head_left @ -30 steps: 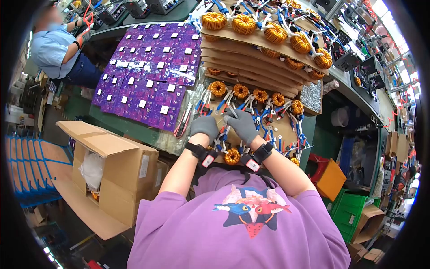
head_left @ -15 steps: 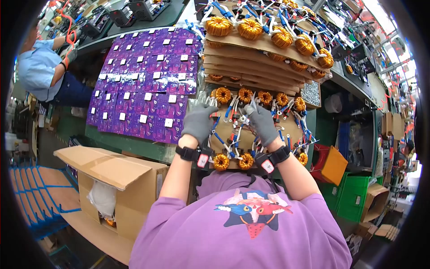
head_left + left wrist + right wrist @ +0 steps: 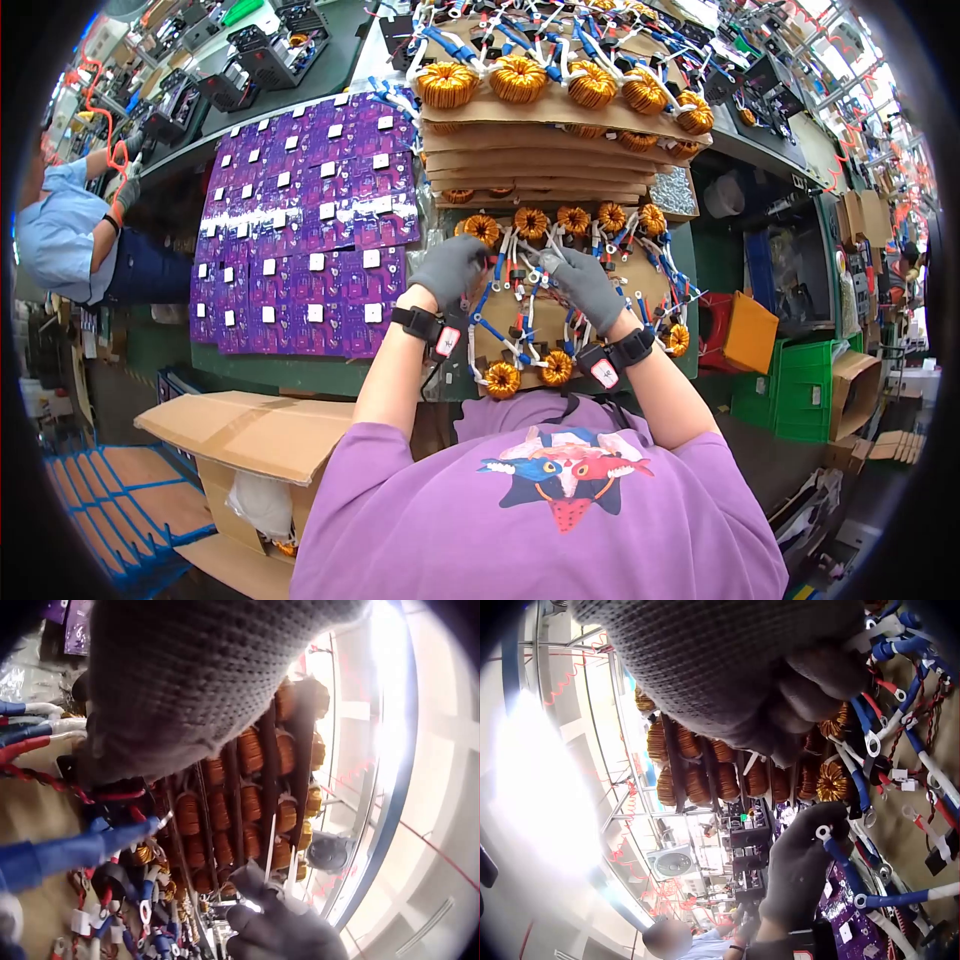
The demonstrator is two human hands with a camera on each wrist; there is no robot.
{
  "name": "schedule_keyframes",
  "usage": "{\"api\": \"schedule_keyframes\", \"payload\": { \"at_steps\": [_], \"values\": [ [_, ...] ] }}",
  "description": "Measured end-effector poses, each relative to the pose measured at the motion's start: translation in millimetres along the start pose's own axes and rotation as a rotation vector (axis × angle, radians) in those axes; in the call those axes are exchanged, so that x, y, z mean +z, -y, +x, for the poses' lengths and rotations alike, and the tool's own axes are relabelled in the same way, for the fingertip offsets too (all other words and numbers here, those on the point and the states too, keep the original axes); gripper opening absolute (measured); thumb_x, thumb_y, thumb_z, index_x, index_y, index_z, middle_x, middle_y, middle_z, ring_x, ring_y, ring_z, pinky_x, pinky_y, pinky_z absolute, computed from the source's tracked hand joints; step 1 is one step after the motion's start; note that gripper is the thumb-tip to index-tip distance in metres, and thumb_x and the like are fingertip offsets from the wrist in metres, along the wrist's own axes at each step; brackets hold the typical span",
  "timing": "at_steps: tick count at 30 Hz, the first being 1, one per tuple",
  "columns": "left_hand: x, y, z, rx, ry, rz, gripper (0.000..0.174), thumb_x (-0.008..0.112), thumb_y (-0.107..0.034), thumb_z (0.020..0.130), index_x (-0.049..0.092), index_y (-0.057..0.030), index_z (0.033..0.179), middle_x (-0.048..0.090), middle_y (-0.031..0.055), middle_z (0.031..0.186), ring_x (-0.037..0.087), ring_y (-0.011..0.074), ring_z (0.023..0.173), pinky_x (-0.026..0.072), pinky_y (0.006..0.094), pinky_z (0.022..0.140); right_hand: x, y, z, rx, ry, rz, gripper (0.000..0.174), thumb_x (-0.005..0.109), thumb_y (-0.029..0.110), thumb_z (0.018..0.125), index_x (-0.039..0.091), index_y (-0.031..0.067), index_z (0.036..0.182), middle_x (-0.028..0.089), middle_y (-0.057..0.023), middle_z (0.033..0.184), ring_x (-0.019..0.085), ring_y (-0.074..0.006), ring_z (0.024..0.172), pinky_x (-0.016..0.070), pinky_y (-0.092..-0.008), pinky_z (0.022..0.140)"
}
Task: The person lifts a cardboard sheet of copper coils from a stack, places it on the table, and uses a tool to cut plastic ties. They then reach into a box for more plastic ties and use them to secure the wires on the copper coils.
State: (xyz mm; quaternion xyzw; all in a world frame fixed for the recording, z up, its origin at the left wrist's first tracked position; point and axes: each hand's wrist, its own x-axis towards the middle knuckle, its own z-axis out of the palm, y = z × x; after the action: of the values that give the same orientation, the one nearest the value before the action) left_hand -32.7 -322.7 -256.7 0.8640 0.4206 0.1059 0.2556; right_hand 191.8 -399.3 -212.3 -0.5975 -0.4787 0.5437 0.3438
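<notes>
In the head view, my gloved left hand bends its fingers round wire leads below the leftmost copper-wound coil. A black part and red twisted wires show beside these fingertips in the left wrist view; the fingers hide part of the grip. To the right, my gloved right hand pinches a thin white strip like a cable tie, its fingers curled. Blue, white and red leads with ring terminals spread under both hands. Two more coils lie along the near edge of the cardboard sheet.
Behind the hands rises a stack of cardboard layers bearing coils. Purple circuit boards cover the left of the table. An open carton stands at lower left, green crates at lower right. Another person stands far left.
My hands were close together a second ago; now they are apart, the left by the leftmost coil, the right farther right. The head view has also shifted.
</notes>
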Motion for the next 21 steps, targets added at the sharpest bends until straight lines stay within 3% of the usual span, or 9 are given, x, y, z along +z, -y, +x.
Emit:
{"api": "schedule_keyframes", "payload": {
  "at_steps": [3, 4, 6, 8, 12, 14, 16, 19, 21],
  "values": [
    [15, 24, 14, -0.245, -0.043, -0.621, 0.034, 0.056, -0.008, 0.081, 0.058, -0.0053, 0.115, 0.062, 0.007, 0.099, 0.06, 0.0138, 0.082, 0.0478, 0.0283, 0.074, 3, 6, 4, -0.016, -0.034, -0.075, 0.032, 0.054, 0.029, 0.092, 0.064, 0.0003, 0.102, 0.06, -0.0015, 0.076, 0.051, -0.0079, 0.071, 0.0419, -0.0243, 0.063],
    [18, 30, 17, -0.24, -0.039, -0.621, 0.034, 0.056, -0.008, 0.081, 0.058, -0.0053, 0.115, 0.062, 0.007, 0.099, 0.06, 0.0138, 0.082, 0.0478, 0.0283, 0.074, 6, 10, 5, 0.041, -0.045, -0.038, 0.032, 0.055, 0.029, 0.09, 0.064, -0.0008, 0.098, 0.06, -0.0021, 0.075, 0.051, -0.0087, 0.07, 0.0419, -0.0254, 0.063],
    [17, 36, 21, -0.23, 0.035, -1.054, 0.052, 0.058, -0.01, 0.075, 0.052, -0.0069, 0.126, 0.063, 0.0106, 0.108, 0.06, 0.0203, 0.095, 0.0472, 0.0304, 0.081, 9, 8, 10, 0.1, -0.057, 0.0, 0.032, 0.056, 0.029, 0.089, 0.063, -0.0018, 0.095, 0.06, -0.0028, 0.074, 0.051, -0.0095, 0.069, 0.0419, -0.0265, 0.063],
    [5, 38, 21, -0.133, 0.071, -0.931, 0.058, 0.059, -0.007, 0.073, 0.049, -0.0047, 0.129, 0.06, 0.0052, 0.101, 0.055, 0.0135, 0.086, 0.0461, 0.0264, 0.075, 13, -4, 19, -0.014, -0.172, -0.081, 0.03, 0.059, 0.027, 0.087, 0.062, -0.0027, 0.089, 0.06, -0.0035, 0.073, 0.051, -0.011, 0.068, 0.0421, -0.0279, 0.063],
    [4, 45, 15, -0.152, 0.19, -1.199, 0.058, 0.063, -0.008, 0.072, 0.05, -0.0047, 0.129, 0.054, 0.0003, 0.092, 0.047, 0.0083, 0.073, 0.0403, 0.0208, 0.065, 18, 6, 27, -0.064, -0.242, -0.153, 0.029, 0.06, 0.026, 0.086, 0.062, -0.0021, 0.088, 0.06, -0.0033, 0.073, 0.051, -0.0113, 0.067, 0.0425, -0.0293, 0.062],
    [1, 45, 14, -0.245, 0.259, -1.244, 0.052, 0.064, -0.009, 0.078, 0.05, -0.0011, 0.128, 0.059, 0.0072, 0.109, 0.057, 0.0117, 0.092, 0.0441, 0.025, 0.081, 21, 16, 29, -0.084, -0.3, -0.173, 0.027, 0.061, 0.026, 0.086, 0.063, -0.0017, 0.088, 0.06, -0.0026, 0.073, 0.051, -0.0104, 0.068, 0.0421, -0.0285, 0.062],
    [4, 36, 8, -0.289, 0.192, -1.304, 0.051, 0.068, -0.016, 0.078, 0.053, 0.0004, 0.124, 0.061, 0.0083, 0.107, 0.059, 0.0146, 0.091, 0.0448, 0.0262, 0.082, 23, 27, 31, -0.112, -0.411, -0.015, 0.026, 0.063, 0.024, 0.084, 0.063, -0.0016, 0.088, 0.06, -0.0014, 0.073, 0.051, -0.0087, 0.067, 0.0416, -0.027, 0.061],
    [9, 23, 11, -0.198, -0.103, -0.671, 0.046, 0.073, -0.026, 0.073, 0.063, -0.0022, 0.111, 0.067, 0.016, 0.102, 0.065, 0.0225, 0.093, 0.0488, 0.0307, 0.08, 24, 34, 32, -0.086, -0.31, 0.058, 0.025, 0.065, 0.023, 0.082, 0.064, -0.0015, 0.088, 0.06, -0.0001, 0.071, 0.05, -0.0069, 0.066, 0.0412, -0.0254, 0.059],
    [3, 2, 9, -0.289, -0.138, -0.666, 0.047, 0.073, -0.027, 0.073, 0.063, -0.0029, 0.111, 0.067, 0.0158, 0.101, 0.065, 0.0234, 0.092, 0.0492, 0.0313, 0.08, 24, 32, 35, -0.078, -0.206, -0.128, 0.026, 0.066, 0.025, 0.08, 0.065, -0.0009, 0.084, 0.059, -0.0026, 0.067, 0.051, -0.0088, 0.063, 0.0415, -0.0264, 0.058]
  ]
}}
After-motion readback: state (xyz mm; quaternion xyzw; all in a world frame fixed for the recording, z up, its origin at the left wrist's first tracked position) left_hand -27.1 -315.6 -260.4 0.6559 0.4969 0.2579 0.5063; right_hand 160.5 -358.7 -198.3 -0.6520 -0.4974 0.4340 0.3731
